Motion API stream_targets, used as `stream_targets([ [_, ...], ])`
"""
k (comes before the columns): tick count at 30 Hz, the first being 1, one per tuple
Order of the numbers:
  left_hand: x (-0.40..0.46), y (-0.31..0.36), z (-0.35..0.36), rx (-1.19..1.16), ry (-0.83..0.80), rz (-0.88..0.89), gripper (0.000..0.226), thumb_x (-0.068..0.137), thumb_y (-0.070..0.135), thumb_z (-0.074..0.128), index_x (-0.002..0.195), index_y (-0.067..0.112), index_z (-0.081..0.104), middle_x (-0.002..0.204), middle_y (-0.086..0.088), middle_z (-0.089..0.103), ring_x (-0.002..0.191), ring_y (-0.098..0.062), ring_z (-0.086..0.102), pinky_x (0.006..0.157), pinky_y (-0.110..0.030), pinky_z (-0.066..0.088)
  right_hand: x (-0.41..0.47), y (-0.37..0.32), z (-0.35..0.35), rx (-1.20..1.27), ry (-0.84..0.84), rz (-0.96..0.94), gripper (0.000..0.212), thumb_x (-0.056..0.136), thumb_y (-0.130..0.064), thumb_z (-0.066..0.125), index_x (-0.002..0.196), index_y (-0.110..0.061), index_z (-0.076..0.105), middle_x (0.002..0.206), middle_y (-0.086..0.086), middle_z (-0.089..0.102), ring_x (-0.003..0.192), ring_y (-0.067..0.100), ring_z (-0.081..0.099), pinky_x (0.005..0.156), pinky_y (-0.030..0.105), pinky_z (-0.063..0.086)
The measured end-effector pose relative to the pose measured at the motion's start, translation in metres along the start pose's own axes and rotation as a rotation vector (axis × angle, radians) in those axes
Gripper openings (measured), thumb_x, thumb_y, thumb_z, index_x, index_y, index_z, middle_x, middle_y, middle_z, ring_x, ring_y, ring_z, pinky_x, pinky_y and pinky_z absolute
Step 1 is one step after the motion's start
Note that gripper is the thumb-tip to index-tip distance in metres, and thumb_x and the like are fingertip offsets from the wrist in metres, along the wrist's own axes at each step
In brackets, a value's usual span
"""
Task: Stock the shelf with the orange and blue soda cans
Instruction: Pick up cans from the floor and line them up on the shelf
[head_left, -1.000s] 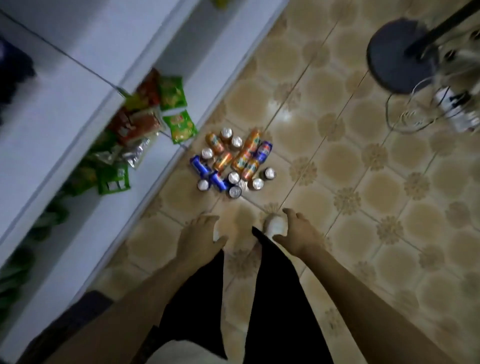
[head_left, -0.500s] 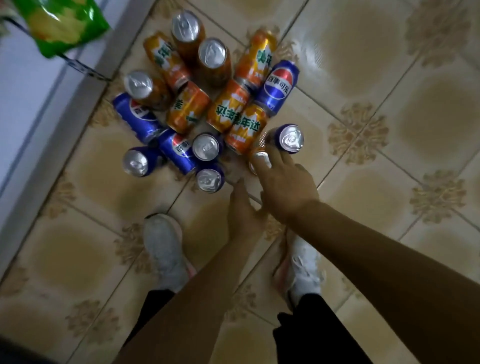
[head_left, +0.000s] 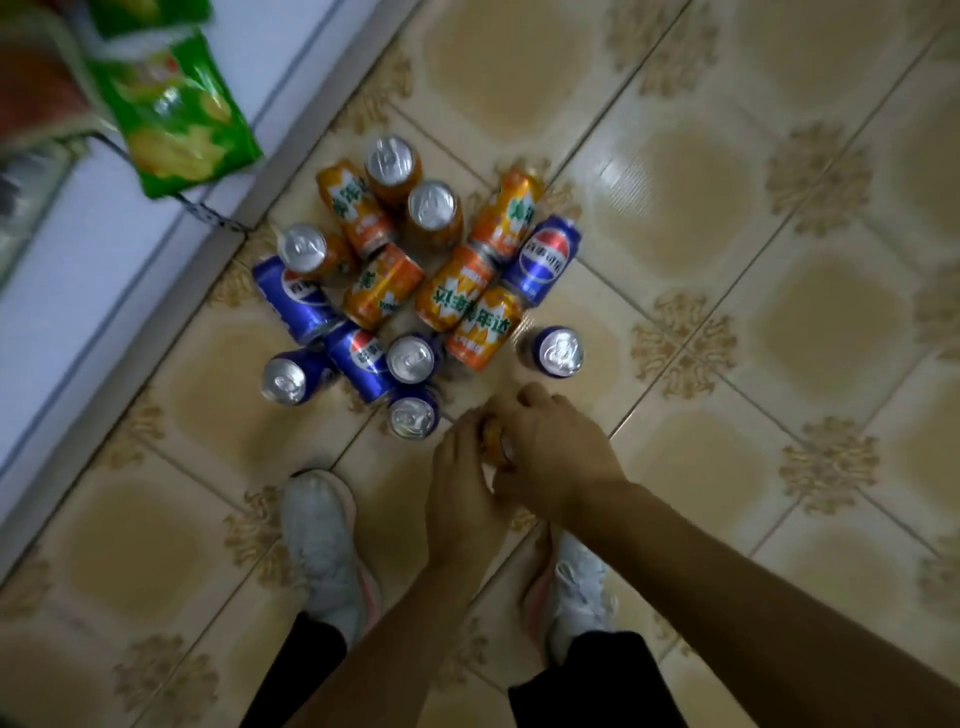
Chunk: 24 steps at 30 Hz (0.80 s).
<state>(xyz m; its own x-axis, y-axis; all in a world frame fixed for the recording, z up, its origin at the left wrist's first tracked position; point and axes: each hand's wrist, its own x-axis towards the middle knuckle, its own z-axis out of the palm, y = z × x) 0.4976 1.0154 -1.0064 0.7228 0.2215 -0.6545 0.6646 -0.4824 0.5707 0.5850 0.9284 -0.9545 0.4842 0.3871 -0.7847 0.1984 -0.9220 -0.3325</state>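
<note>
Where fingers reached, both hands (head_left: 524, 457) grip orange can (head_left: 496, 441)

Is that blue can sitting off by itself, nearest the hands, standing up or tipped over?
Upright: the blue can shows its round silver top to the camera.

An orange can (head_left: 496, 441) was almost wholly covered by the two hands, the left hand (head_left: 460, 486) and the right hand (head_left: 558, 457); only a sliver of it showed between them, so its label could not be read. The green snack bag (head_left: 176, 114) was blurred and its print illegible. The shelf (head_left: 130, 270) was cut off by the left edge.
</note>
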Motion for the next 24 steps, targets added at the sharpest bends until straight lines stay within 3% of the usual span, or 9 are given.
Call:
stream_targets([
  [2, -0.035, 0.03, -0.035, 0.099, -0.066, 0.078, 0.073, 0.073, 0.04, 0.064, 0.14, 0.02, 0.042, 0.138, -0.002, 0.048, 0.128, -0.019, 0.044, 0.1, -0.019, 0.033, -0.047, -0.011, -0.04, 0.023, -0.028, -0.039, 0.069, 0.077, -0.035, 0.073, 0.136, -0.026, 0.039, 0.125, 0.008, 0.045, 0.109, 0.03, 0.049, 0.074, 0.033, 0.04],
  [4, -0.067, 0.064, -0.069, 0.116, -0.081, 0.112, 0.082, 0.068, 0.045, 0.069, 0.141, 0.022, 0.04, 0.139, 0.0, 0.046, 0.129, -0.017, 0.042, 0.102, -0.026, 0.035, -0.094, -0.026, -0.087, -0.006, -0.035, -0.101, 0.07, 0.076, -0.042, 0.075, 0.135, -0.027, 0.041, 0.122, 0.007, 0.047, 0.104, 0.028, 0.053, 0.075, 0.033, 0.043],
  [8, -0.139, 0.145, -0.132, 0.007, -0.051, 0.191, 0.077, 0.063, 0.054, 0.066, 0.131, 0.022, 0.048, 0.127, 0.003, 0.055, 0.117, -0.013, 0.05, 0.094, -0.034, 0.048, -0.202, -0.066, -0.188, -0.093, 0.029, -0.2, 0.061, 0.081, -0.048, 0.069, 0.131, -0.024, 0.044, 0.117, 0.005, 0.051, 0.093, 0.023, 0.055, 0.075, 0.035, 0.05],
  [11, -0.192, 0.21, -0.175, -0.061, 0.005, 0.197, 0.07, 0.068, 0.039, 0.081, 0.128, 0.026, 0.049, 0.117, 0.015, 0.056, 0.102, 0.005, 0.048, 0.078, -0.006, 0.041, -0.28, -0.101, -0.244, -0.219, 0.126, -0.218, 0.06, 0.083, -0.046, 0.066, 0.132, -0.023, 0.042, 0.114, 0.007, 0.052, 0.089, 0.024, 0.054, 0.076, 0.038, 0.053],
  [13, -0.23, 0.253, -0.205, -0.111, 0.048, 0.263, 0.066, 0.071, 0.028, 0.083, 0.128, 0.027, 0.049, 0.111, 0.019, 0.053, 0.098, 0.006, 0.047, 0.071, -0.001, 0.036, -0.331, -0.122, -0.276, -0.27, 0.218, -0.23, 0.06, 0.083, -0.047, 0.065, 0.132, -0.022, 0.041, 0.115, 0.007, 0.051, 0.086, 0.025, 0.052, 0.072, 0.037, 0.051],
  [15, -0.266, 0.282, -0.234, -0.136, 0.125, 0.319, 0.063, 0.071, 0.025, 0.083, 0.124, 0.031, 0.05, 0.108, 0.021, 0.054, 0.094, 0.006, 0.05, 0.07, -0.001, 0.038, -0.381, -0.143, -0.302, -0.241, 0.297, -0.261, 0.064, 0.081, -0.045, 0.067, 0.134, -0.023, 0.04, 0.121, 0.006, 0.048, 0.095, 0.026, 0.055, 0.074, 0.037, 0.05],
  [20, -0.363, 0.329, -0.307, -0.251, 0.38, 0.332, 0.058, 0.062, 0.03, 0.085, 0.11, 0.036, 0.052, 0.09, 0.028, 0.058, 0.082, 0.02, 0.052, 0.067, -0.002, 0.041, -0.477, -0.197, -0.329, 0.343, 0.564, -0.557, 0.079, 0.072, -0.027, 0.078, 0.139, -0.03, 0.039, 0.127, -0.003, 0.049, 0.106, 0.012, 0.052, 0.086, 0.033, 0.048],
  [24, -0.434, 0.346, -0.355, -0.431, 0.521, 0.323, 0.052, 0.061, 0.023, 0.09, 0.097, 0.039, 0.056, 0.083, 0.032, 0.066, 0.082, 0.014, 0.06, 0.067, -0.006, 0.046, -0.521, -0.249, -0.34, 0.878, 0.48, -0.741, 0.06, 0.074, -0.033, 0.076, 0.128, -0.028, 0.051, 0.114, -0.011, 0.062, 0.103, -0.003, 0.06, 0.086, 0.017, 0.049],
])
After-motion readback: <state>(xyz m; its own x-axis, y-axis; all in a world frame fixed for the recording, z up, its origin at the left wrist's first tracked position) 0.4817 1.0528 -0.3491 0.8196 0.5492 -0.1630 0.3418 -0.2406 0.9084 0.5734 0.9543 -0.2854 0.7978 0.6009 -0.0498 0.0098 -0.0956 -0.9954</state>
